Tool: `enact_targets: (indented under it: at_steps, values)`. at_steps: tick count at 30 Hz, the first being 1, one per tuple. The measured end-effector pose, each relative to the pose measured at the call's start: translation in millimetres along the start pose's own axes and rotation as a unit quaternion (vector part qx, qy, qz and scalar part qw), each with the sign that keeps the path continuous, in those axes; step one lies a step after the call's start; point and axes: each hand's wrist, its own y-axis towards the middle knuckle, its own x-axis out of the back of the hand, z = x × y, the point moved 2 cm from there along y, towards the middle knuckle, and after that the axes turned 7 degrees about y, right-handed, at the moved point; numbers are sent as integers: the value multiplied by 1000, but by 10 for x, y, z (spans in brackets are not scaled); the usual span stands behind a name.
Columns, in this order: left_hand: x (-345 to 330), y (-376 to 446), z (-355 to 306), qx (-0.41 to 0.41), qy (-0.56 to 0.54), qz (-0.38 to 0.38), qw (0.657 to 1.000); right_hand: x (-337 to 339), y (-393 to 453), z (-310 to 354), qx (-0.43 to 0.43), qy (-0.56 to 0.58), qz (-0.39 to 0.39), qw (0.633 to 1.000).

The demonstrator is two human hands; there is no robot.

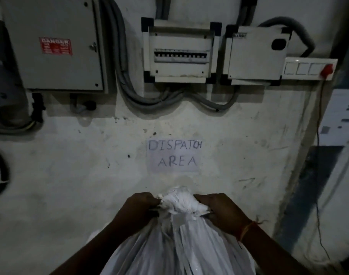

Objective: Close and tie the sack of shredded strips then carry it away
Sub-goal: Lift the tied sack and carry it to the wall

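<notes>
The sack (177, 247) stands below the dispatch sign (174, 155), its bunched neck (179, 203) gripped by the left hand (139, 207) and right hand (223, 211); a loose knot could slip, spilling strips

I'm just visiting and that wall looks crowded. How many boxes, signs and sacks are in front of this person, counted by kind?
Electrical boxes: 3, namely grey cabinet, breaker panel, white box
Switch plates: 1, the switch strip
Signs: 2, namely red danger label, paper dispatch sign
Sacks: 1, the white sack, its neck gripped by left hand and right hand
Total: 7
</notes>
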Motion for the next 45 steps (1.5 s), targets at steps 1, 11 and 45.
enact_targets:
  at_steps: [1, 11, 45]
  values:
    - [-63, -15, -48, 15, 0, 4, 1000, -33, -34, -73, 2, -6, -2, 1000]
    - [-1305, -355, -251, 89, -42, 56, 994, -950, -617, -859, -46, -4, 18, 999]
    - [-5683, -2595, -409, 254, -124, 232, 931, -5201, -2667, -2555, -234, 83, 122, 961]
